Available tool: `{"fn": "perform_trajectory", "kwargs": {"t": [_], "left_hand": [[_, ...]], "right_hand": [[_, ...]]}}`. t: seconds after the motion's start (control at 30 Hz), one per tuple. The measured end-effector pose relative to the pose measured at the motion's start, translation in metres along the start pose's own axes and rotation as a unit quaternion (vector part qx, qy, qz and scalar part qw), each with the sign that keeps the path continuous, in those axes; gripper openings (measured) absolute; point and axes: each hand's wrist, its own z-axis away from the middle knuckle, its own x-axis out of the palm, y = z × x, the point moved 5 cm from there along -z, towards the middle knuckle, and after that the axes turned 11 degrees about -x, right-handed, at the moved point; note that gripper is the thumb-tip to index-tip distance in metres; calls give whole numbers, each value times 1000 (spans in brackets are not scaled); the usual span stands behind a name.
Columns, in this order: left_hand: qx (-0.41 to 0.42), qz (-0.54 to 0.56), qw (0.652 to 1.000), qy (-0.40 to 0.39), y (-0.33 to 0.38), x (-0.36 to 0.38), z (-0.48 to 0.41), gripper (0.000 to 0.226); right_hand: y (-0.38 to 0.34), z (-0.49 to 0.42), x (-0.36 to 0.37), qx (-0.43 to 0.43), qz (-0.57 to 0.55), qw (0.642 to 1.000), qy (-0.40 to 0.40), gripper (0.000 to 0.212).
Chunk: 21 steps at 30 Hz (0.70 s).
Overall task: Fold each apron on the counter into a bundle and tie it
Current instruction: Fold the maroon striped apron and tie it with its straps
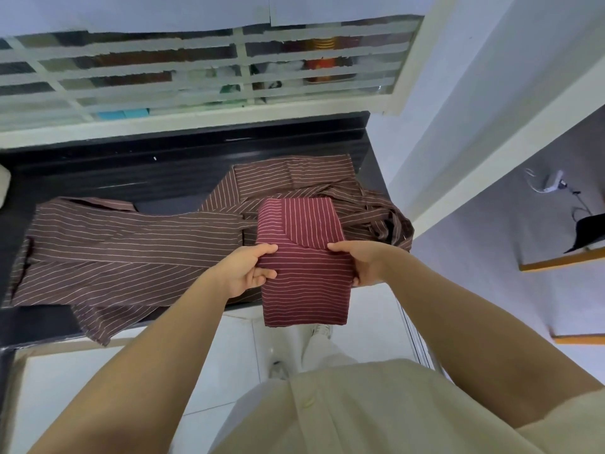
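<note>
Folded maroon striped apron (304, 283) sits over the brown striped apron (114, 250)'s right end, long axis toward the person. Grip: left hand (248, 270) and right hand (360, 263) clench its opposite long sides, equally near.

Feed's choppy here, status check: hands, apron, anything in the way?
Folded red apron gripped by left hand and right hand, one each side. No tie visible yet. Beneath it, brown apron spread on the counter.

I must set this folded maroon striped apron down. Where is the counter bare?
Back strip of the black counter, between the white window frame and the brown striped apron; its front-left corner. Bunched cloth crowds the right end.
</note>
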Motion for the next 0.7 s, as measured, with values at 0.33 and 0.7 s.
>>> {"fn": "perform_trajectory", "kwargs": {"t": [0.33, 0.7], "left_hand": [[61, -106, 992, 41, -1, 7, 16, 20], [173, -30, 984, -23, -30, 27, 56, 23]], "right_hand": [[-11, 9, -4, -120, 131, 976, 123, 50], [40, 64, 9, -183, -122, 975, 36, 35]]}}
